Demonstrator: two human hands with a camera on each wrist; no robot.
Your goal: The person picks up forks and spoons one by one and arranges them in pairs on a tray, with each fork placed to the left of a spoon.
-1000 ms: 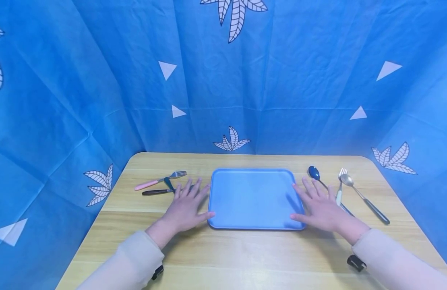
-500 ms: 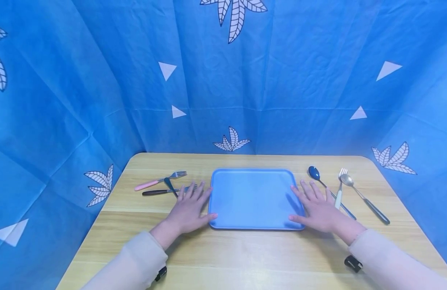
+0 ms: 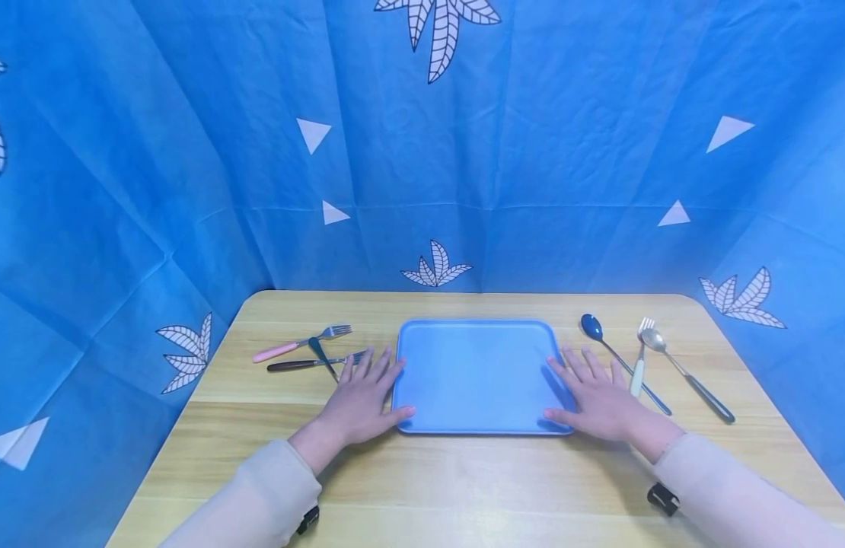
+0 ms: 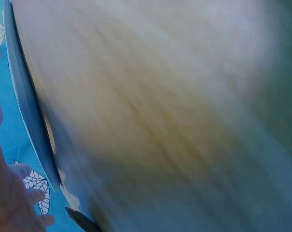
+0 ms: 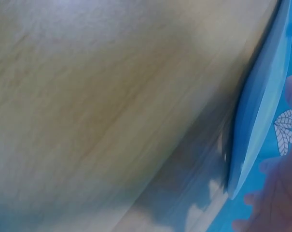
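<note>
A blue rectangular tray [image 3: 480, 377] lies on the wooden table between my two hands. My left hand [image 3: 357, 403] hovers by its left edge, fingers spread, the thumb over the rim. On the opposite side my right hand [image 3: 601, 399] is spread the same way, fingertips and thumb over the right rim. Neither hand grips anything; whether they touch the tray I cannot tell. In the left wrist view the tray's side [image 4: 27, 101] shows beside the left hand [image 4: 13, 198]. The right wrist view has the tray's side [image 5: 261, 96] beside the right hand [image 5: 278, 193].
Left of the tray lie a pink-handled fork [image 3: 302, 344], a brown-handled fork [image 3: 302, 364] and a dark teal utensil [image 3: 322, 354], partly hidden. On the right are a dark spoon [image 3: 591, 327], a pale-green-handled fork [image 3: 638, 373] and a grey-handled spoon [image 3: 699, 390]. Blue cloth [image 3: 422, 152] surrounds the table.
Both hands have shifted slightly inward, toward the tray, and a little toward me. More of the cutlery behind them shows now. The tray and cutlery stay put.
</note>
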